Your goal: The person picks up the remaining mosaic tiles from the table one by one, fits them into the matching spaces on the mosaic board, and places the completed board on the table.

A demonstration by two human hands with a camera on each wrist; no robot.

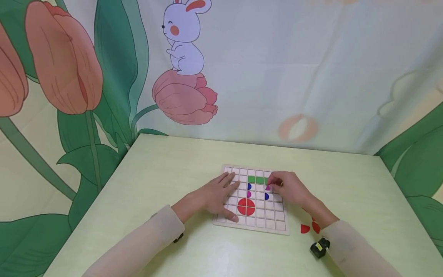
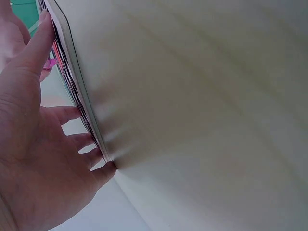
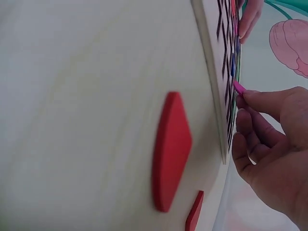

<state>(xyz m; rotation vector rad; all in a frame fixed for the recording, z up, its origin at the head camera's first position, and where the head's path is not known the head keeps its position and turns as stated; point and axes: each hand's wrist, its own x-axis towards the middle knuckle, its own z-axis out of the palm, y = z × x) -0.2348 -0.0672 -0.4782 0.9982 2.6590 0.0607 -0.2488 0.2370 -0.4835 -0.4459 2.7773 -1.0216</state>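
A wooden grid board (image 1: 273,223) lies on the pale green table (image 1: 166,169). On it sit a green bar (image 1: 257,179), a red disc (image 1: 246,206), two blue half-discs (image 1: 249,186) (image 1: 266,196) and a magenta piece (image 1: 248,194). My left hand (image 1: 218,194) lies flat on the board's left side, fingers straight; the left wrist view shows those fingers (image 2: 72,115) over the board's edge (image 2: 79,96). My right hand (image 1: 285,186) pinches a small magenta piece (image 1: 267,187) at the board's right part. The right wrist view shows that magenta piece (image 3: 238,87) between fingertips against the board (image 3: 211,72).
Red pieces (image 1: 305,229) lie on the table right of the board, beside my right wrist; the right wrist view shows a red piece (image 3: 169,149) close up. A tulip-and-rabbit cloth backdrop (image 1: 183,46) rises behind the table. A small black device (image 1: 319,247) sits at my right wrist.
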